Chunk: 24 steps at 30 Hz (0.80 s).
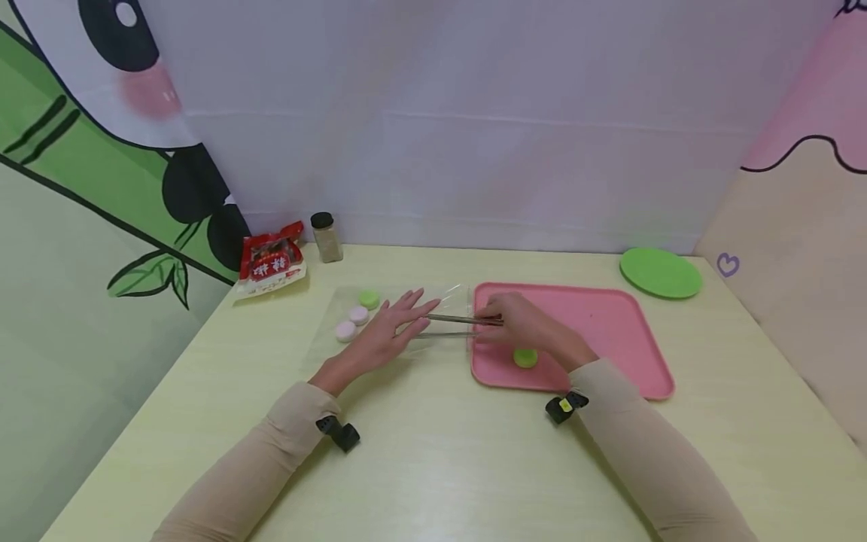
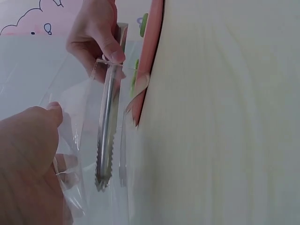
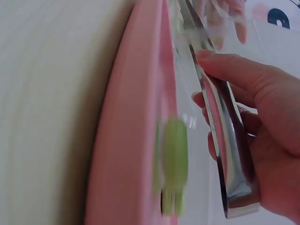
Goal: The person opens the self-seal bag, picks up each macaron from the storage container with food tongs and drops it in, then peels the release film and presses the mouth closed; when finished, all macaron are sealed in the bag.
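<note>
In the head view, my left hand [image 1: 389, 331] is spread over a clear plastic bag [image 1: 443, 301], its fingers mostly straight. The left wrist view has the film of the bag [image 2: 79, 117] against those fingers. My right hand [image 1: 518, 324] grips metal tongs [image 3: 227, 140] near their bent end, above the pink tray [image 1: 626, 339]. The serrated tips of the tongs [image 2: 103, 180] point left, inside the bag in the left wrist view. A green macaron [image 1: 369, 299] and two pale pink macarons [image 1: 352, 324] lie within the bag's outline. Another green macaron [image 1: 524, 357] sits on the tray, below the right hand.
A red and white food packet [image 1: 271, 260] lies at the table's back left, beside a small black-capped jar [image 1: 327, 239]. At the back right is a green plate [image 1: 660, 272]. A printed cloth backdrop [image 1: 440, 150] rises behind the table.
</note>
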Each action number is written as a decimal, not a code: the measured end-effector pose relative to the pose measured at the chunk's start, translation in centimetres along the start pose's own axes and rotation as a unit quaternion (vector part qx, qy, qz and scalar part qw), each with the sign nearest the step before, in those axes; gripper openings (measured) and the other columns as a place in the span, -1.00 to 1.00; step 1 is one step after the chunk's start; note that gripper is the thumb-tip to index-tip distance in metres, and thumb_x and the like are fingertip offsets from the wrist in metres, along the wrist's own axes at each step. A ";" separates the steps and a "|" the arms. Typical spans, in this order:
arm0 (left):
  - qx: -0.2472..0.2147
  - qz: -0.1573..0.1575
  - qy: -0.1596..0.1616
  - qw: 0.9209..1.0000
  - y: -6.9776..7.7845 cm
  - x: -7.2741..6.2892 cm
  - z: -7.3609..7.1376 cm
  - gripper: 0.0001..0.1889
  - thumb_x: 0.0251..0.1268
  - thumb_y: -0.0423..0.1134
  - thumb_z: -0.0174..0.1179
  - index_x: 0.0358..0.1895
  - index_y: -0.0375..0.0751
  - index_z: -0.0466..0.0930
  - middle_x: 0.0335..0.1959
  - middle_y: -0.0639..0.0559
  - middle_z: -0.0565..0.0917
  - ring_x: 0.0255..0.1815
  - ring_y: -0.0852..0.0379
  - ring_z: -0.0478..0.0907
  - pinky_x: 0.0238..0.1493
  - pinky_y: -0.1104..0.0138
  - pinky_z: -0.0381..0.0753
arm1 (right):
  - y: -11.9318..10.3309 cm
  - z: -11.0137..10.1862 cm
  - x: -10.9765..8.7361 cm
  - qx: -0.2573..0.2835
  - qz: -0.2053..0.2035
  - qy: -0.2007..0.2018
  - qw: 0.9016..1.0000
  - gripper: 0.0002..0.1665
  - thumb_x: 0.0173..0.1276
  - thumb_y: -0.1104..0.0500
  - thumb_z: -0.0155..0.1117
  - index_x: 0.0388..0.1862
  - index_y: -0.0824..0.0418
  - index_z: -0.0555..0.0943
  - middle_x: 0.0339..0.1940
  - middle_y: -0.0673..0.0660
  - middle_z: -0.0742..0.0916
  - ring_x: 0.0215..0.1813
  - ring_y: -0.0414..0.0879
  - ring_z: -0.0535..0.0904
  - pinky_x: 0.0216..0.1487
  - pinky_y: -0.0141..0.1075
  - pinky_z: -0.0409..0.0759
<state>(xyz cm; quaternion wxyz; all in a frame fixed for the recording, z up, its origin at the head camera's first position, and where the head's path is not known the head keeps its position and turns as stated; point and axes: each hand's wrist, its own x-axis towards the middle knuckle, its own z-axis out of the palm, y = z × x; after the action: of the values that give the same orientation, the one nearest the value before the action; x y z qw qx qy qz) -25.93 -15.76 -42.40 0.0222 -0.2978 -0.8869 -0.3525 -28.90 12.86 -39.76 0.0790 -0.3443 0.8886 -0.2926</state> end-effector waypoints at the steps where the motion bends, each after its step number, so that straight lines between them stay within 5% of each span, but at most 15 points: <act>1: 0.001 -0.001 -0.001 1.000 0.0 0.0 0.0 -0.51 0.61 -0.01 -0.03 0.50 0.05 0.35 0.58 -0.11 0.13 0.62 -0.09 -0.09 0.47 -0.26 -0.24 | 0.4 -0.3 -0.6 0.006 0.013 0.002 1.000 -0.69 0.28 0.13 0.49 -0.04 0.25 0.78 -0.43 0.04 0.60 -0.39 -0.08 0.43 -0.41 -0.32 0.44; 5: 0.005 -0.007 0.002 1.000 0.0 -0.1 0.1 -0.51 0.61 0.00 -0.03 0.50 0.05 0.35 0.58 -0.12 0.14 0.61 -0.11 -0.07 0.48 -0.25 -0.23 | 1.8 -1.9 -3.3 0.010 0.052 0.013 0.999 -0.61 0.28 0.09 0.50 0.03 0.24 0.75 -0.41 0.01 0.59 -0.39 -0.08 0.42 -0.40 -0.29 0.43; 16: 0.007 -0.012 -0.003 1.000 0.3 0.2 -0.1 -0.50 0.62 0.01 -0.05 0.51 0.05 0.34 0.58 -0.15 0.15 0.61 -0.11 -0.07 0.48 -0.24 -0.24 | 7.4 -6.4 -10.9 -0.032 0.061 0.067 0.995 -0.63 0.20 0.09 0.56 -0.06 0.25 0.78 -0.49 -0.02 0.57 -0.40 -0.11 0.40 -0.39 -0.33 0.39; 24: 0.006 -0.017 -0.002 1.000 -0.1 0.1 0.1 -0.50 0.61 0.03 -0.06 0.51 0.06 0.34 0.58 -0.12 0.14 0.61 -0.11 -0.07 0.49 -0.22 -0.26 | 9.6 -8.0 -13.8 -0.051 0.058 0.102 0.992 -0.67 0.15 0.15 0.59 -0.11 0.23 0.78 -0.46 -0.06 0.59 -0.39 -0.15 0.41 -0.38 -0.36 0.40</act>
<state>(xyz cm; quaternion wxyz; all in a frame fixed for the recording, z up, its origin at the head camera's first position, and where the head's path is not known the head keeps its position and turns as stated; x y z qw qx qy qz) -26.05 -15.66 -42.50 0.0167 -0.2834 -0.8939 -0.3468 -26.70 31.39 -39.62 -0.0129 -0.2642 0.9244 -0.2749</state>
